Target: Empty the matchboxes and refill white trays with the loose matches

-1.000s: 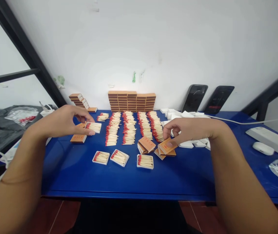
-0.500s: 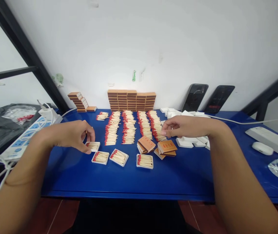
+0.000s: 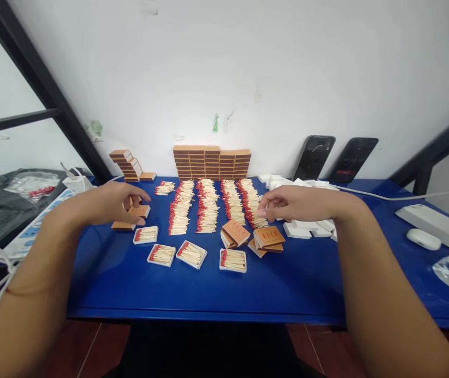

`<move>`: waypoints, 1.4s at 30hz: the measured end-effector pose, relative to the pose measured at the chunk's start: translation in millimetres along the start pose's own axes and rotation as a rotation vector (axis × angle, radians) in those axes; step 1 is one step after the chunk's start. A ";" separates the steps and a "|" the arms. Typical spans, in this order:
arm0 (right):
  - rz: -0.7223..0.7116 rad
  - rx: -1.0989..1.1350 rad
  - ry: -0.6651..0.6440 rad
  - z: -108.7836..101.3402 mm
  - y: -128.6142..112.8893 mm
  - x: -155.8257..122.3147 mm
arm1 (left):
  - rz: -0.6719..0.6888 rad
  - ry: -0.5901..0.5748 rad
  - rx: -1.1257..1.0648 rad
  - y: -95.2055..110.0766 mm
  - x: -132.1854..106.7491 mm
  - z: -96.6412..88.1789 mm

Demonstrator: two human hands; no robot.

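My left hand (image 3: 110,203) is bent over orange-topped closed matchboxes (image 3: 140,211) at the left, thumb and fingers apart around the nearer one. In front of it lies a white matchbox tray (image 3: 146,234) filled with red-tipped matches. Further filled trays (image 3: 192,254) lie to the right along the front. My right hand (image 3: 287,203) hovers by the rightmost row of loose matches (image 3: 250,205), its fingers loosely curled and the thumb a little apart; nothing shows in its grasp. Below it are orange matchbox sleeves (image 3: 268,237) in a loose pile.
A wall of stacked matchboxes (image 3: 212,163) stands at the back, with a smaller stack (image 3: 128,165) to its left. White empty trays (image 3: 297,229) lie beside my right hand. Two phones (image 3: 314,157) lean on the wall. A power strip (image 3: 45,218) lies at far left.
My left hand has let go of the filled tray, which sits slightly further left, and moved up and left to the closed matchboxes. My right hand has barely moved.
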State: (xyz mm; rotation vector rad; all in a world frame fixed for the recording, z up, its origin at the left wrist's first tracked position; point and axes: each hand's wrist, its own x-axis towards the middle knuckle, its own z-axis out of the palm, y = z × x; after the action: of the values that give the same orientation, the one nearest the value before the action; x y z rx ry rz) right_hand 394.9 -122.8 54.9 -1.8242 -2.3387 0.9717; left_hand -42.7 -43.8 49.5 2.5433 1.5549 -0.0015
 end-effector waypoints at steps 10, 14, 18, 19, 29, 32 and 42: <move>-0.051 0.066 0.063 0.4 2.6 2.4 | -0.061 -0.074 0.034 -18.3 18.1 3.4; -0.088 0.080 0.095 0.2 4.9 3.3 | -0.059 -0.054 0.069 -18.6 21.7 5.9; -0.115 0.140 0.290 4.2 -1.8 8.2 | 0.034 0.122 0.028 -6.5 20.6 3.4; -0.139 0.162 0.383 7.6 -6.8 10.7 | 0.071 0.200 0.015 0.3 19.1 3.3; -0.425 0.859 0.487 91.7 -82.3 33.2 | 0.605 0.785 -0.225 101.1 2.9 49.6; -0.371 0.964 0.459 100.2 -85.7 33.3 | 0.633 0.811 -0.252 110.8 3.1 60.0; -0.386 0.911 0.576 96.2 -82.5 38.7 | 0.557 0.891 -0.301 114.5 4.4 61.0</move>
State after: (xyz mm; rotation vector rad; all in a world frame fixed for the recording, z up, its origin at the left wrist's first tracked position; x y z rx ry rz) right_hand 274.4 -142.5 3.3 -1.0415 -1.4369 1.0147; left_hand 65.7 -99.4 4.4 2.7320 0.8111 1.4588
